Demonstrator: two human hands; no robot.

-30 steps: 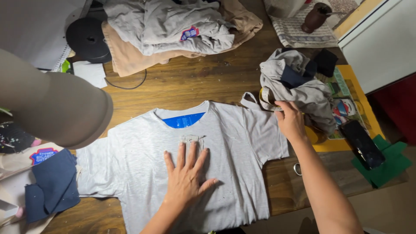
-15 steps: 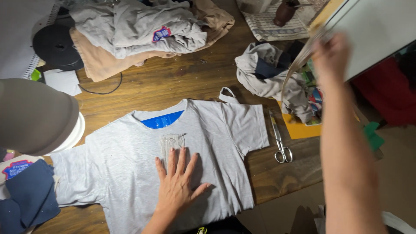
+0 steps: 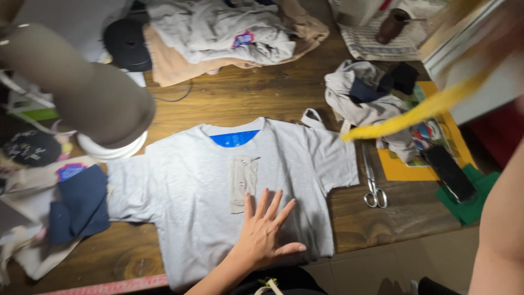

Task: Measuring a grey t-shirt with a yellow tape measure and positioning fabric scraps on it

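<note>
- The wooden table [image 3: 256, 93] filled most of my view, cluttered along its edges.
- The grey T-shirt [image 3: 191, 196] lay flat and face-up in the middle of it, neck away from me, with a blue label inside the collar and a small beige fabric patch [image 3: 243, 183] on its chest.
- A heap of grey and tan clothes [image 3: 218, 38] sat at the far edge, and another grey bundle [image 3: 365, 101] lay to the right.
- My left hand [image 3: 265, 235] rested palm-down on the shirt's lower front, fingers spread wide, holding nothing, fingertips just below the patch.
- My right arm was raised at the right edge; its hand was blurred, so I could not tell its grip, though a yellow measuring tape [image 3: 415, 112] streamed from there.
- Scissors [image 3: 372, 180] lay just beside the shirt's right sleeve.
</note>
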